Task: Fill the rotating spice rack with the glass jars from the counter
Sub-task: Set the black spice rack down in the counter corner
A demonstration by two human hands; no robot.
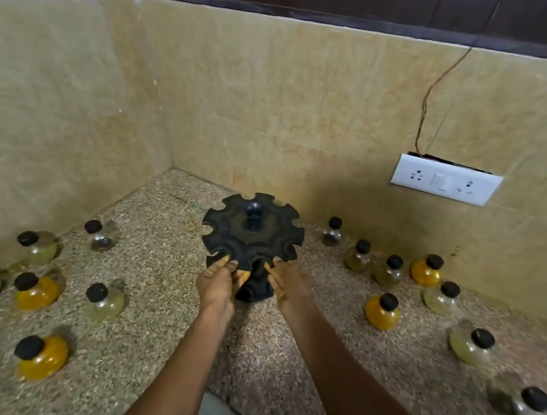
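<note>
Right now the speckled counter is carrying everything: the black spice rack is standing in the corner, every notch empty, with glass jars sitting apart on both sides. Both hands are gripping the rack's near rim, the left hand and right hand curling fingers into neighbouring notches. Judging by position, the orange jar right of the rack is lying nearest the right hand.

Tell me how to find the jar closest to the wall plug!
Start at the white socket plate on the right wall and look down to the counter. The jar with bright orange filling stands nearest below it. The jars right beside it look pale yellowish, not orange.
</note>
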